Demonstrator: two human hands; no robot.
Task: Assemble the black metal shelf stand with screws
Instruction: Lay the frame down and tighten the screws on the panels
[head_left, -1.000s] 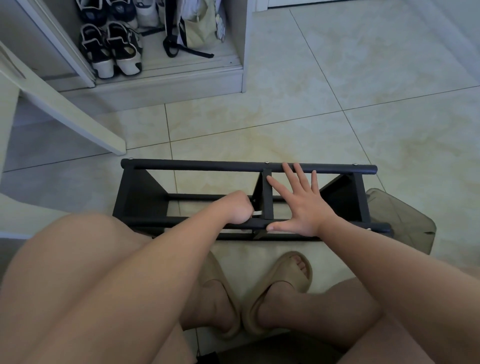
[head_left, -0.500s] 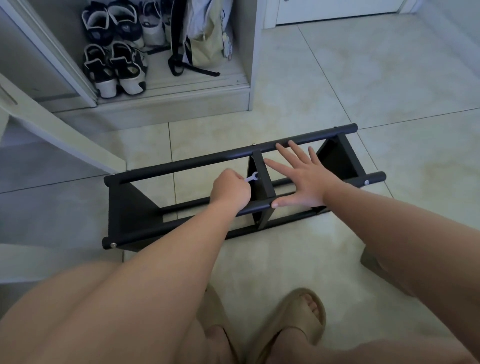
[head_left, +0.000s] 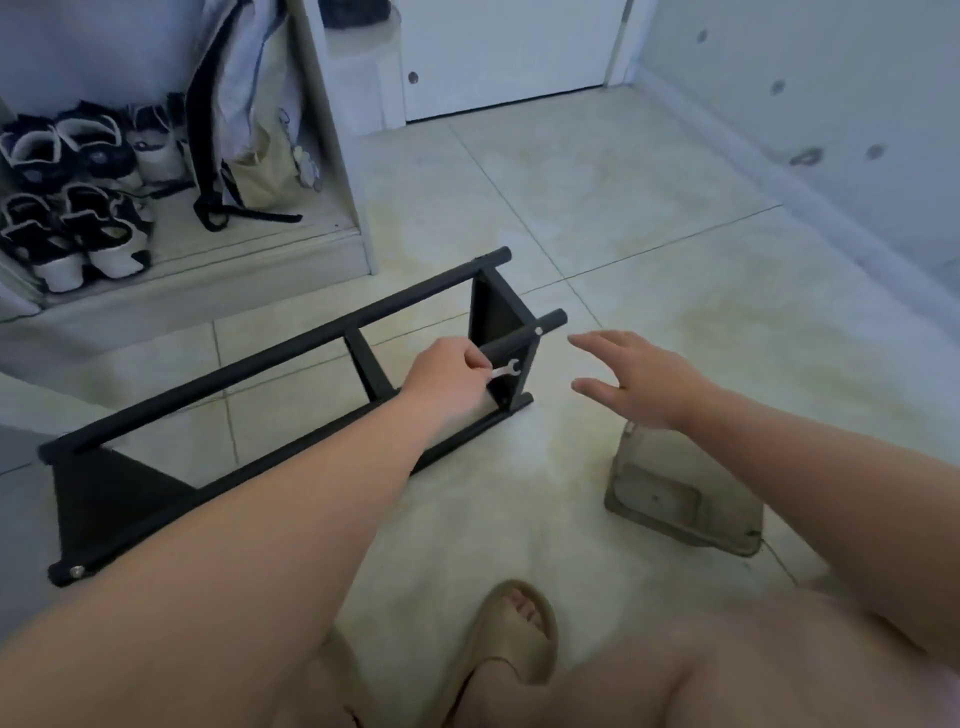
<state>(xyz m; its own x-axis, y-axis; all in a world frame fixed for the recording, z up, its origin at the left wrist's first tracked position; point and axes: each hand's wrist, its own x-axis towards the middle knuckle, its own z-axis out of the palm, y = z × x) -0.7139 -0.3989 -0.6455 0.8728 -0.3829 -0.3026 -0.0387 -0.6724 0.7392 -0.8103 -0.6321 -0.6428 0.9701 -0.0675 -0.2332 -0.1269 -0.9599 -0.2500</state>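
Black stand (head_left: 291, 347) end, floor (head_left: 675, 270) between, right hand (head_left: 644, 379) apart

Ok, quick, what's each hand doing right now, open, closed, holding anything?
Left hand: pinches a small silver flat wrench at the black metal shelf stand.
Right hand: open, fingers spread, holding nothing.

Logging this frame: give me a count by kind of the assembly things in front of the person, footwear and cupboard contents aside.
Black shelf stand: 1
Wrench, in the left hand: 1
Visible screw heads: 2
Grey plastic container: 1
Total: 5
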